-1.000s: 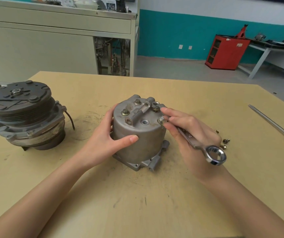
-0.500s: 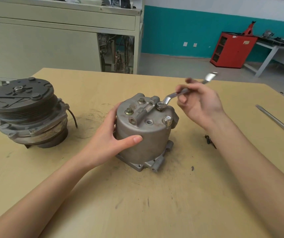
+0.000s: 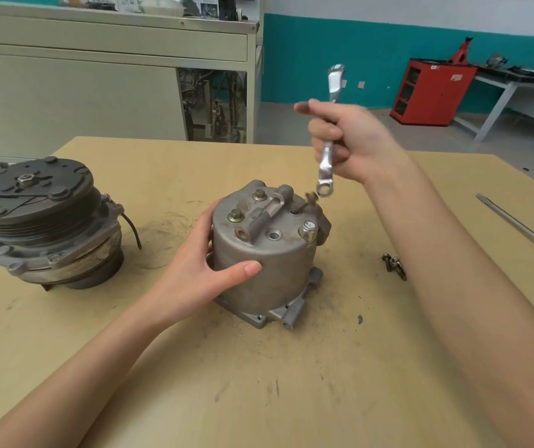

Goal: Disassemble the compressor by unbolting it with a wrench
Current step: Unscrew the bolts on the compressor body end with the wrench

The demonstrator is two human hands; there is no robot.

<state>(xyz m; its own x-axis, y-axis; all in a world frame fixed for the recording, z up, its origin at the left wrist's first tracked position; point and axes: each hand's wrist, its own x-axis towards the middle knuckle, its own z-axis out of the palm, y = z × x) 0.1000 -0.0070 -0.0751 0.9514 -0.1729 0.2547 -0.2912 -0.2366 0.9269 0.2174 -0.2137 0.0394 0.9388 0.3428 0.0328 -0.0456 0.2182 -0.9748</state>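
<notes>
Compressor (image 3: 269, 253): upright on the table (image 3: 259, 383), bolts (image 3: 308, 228) in its top.
Left hand (image 3: 201, 273): grips the compressor's side, thumb across the front.
Right hand (image 3: 353, 137): raised above the compressor, fingers curled round the wrench (image 3: 324, 174).
Wrench: near upright, ring end lowest, just above the top's far edge.
Pulley (image 3: 42, 221): left, well apart.
Loose bolts (image 3: 395, 261): on the table, right of the compressor.
Screwdriver (image 3: 518, 226): far right.
</notes>
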